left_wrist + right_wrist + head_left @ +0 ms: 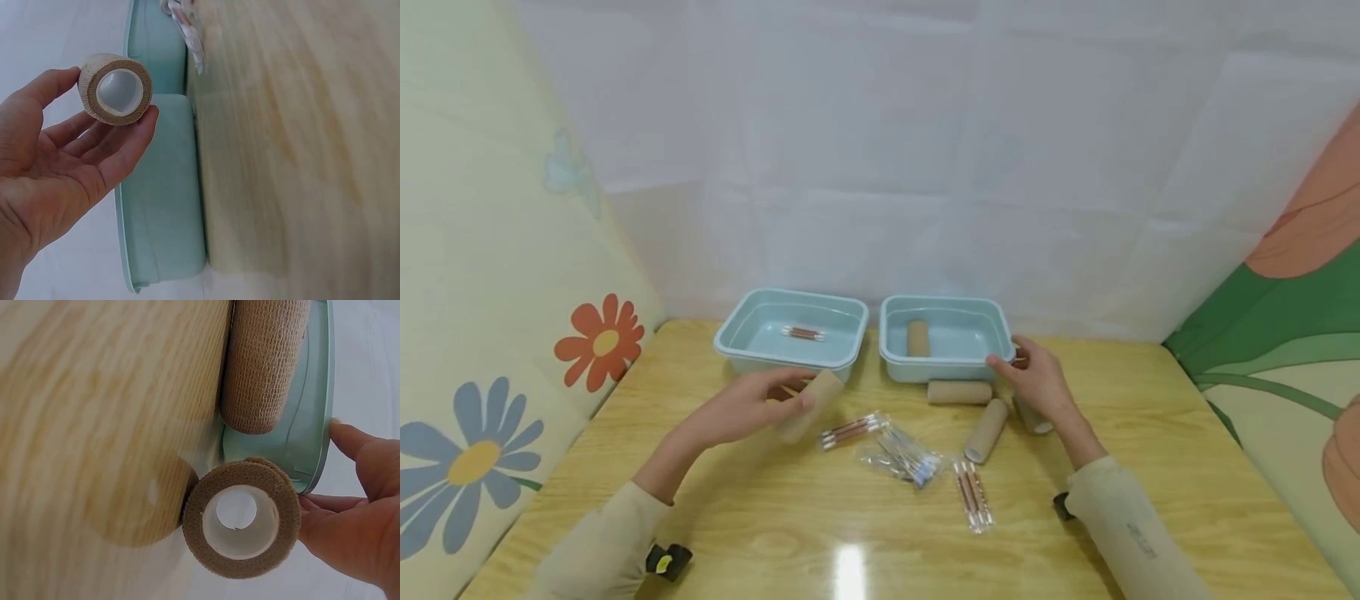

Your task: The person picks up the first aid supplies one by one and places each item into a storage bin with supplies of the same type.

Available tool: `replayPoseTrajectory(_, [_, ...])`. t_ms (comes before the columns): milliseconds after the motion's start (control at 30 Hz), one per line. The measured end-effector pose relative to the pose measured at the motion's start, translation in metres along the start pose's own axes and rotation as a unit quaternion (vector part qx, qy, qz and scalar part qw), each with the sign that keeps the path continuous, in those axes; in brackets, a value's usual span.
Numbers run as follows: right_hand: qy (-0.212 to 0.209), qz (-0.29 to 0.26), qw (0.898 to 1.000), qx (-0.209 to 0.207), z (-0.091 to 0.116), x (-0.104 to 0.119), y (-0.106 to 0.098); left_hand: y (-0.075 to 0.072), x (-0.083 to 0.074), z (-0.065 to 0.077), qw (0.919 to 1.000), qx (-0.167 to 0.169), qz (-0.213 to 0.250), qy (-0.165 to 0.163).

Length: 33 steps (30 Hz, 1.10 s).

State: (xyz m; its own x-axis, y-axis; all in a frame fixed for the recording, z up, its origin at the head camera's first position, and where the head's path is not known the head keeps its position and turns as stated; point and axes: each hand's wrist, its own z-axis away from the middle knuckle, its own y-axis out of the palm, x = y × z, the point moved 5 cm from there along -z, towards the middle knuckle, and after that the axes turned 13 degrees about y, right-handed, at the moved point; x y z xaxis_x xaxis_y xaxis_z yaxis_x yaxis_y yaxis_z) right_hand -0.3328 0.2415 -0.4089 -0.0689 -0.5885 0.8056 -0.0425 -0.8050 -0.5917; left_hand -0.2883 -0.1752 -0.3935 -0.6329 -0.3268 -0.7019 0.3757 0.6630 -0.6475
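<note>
My left hand (737, 410) holds a tan bandage roll (812, 406) between thumb and fingers, above the table in front of the left blue basin (752, 363). In the left wrist view the roll's hollow white core faces the camera. My right hand (1041, 379) grips the near right corner of the right blue basin (902, 369), thumb at the rim and fingers around the outer side. Beneath that hand lies another bandage roll (194, 525). Two more rolls, one along the basin's front (959, 392) and one slanted (987, 431), lie close by.
Inside the right basin is a bandage roll (917, 338); the left basin holds a small swab packet (803, 333). Mid-table lie a brown-stemmed swab packet (850, 431), a clear bag of thin sticks (902, 454) and another swab packet (973, 496). A white sheet (865, 167) hangs behind.
</note>
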Motion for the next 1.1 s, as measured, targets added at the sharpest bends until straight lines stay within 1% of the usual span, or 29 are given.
replayPoseTrajectory(133, [0.006, -0.002, 1.0, -0.001, 0.0, -0.002, 0.002, 0.003, -0.003, -0.01, 1.0, 0.003, 0.001, 0.0])
replayPoseTrajectory(333, [-0.001, -0.003, 1.0, -0.001, 0.001, -0.002, 0.006, 0.007, -0.006, -0.025, 0.9997, 0.015, -0.02, -0.001])
replayPoseTrajectory(433, [0.003, -0.006, 1.0, 0.0, 0.0, -0.003, 0.006, 0.008, -0.009, -0.032, 0.9994, 0.024, -0.027, 0.002])
replayPoseTrajectory(600, [0.004, -0.004, 1.0, -0.002, -0.002, -0.004, 0.003, 0.01, -0.016, -0.044, 0.999, 0.027, -0.033, 0.015])
replayPoseTrajectory(733, [0.002, -0.005, 1.0, -0.004, -0.001, -0.003, 0.002, 0.012, -0.022, -0.05, 0.9986, 0.031, -0.036, 0.024])
replayPoseTrajectory(900, [0.002, -0.013, 1.0, -0.004, -0.001, -0.001, 0.004, 0.015, -0.023, -0.056, 0.9988, 0.036, -0.028, 0.018])
replayPoseTrajectory(1100, [0.004, -0.011, 1.0, -0.001, 0.0, -0.003, 0.004, 0.021, -0.02, -0.067, 0.9992, 0.025, -0.031, 0.008])
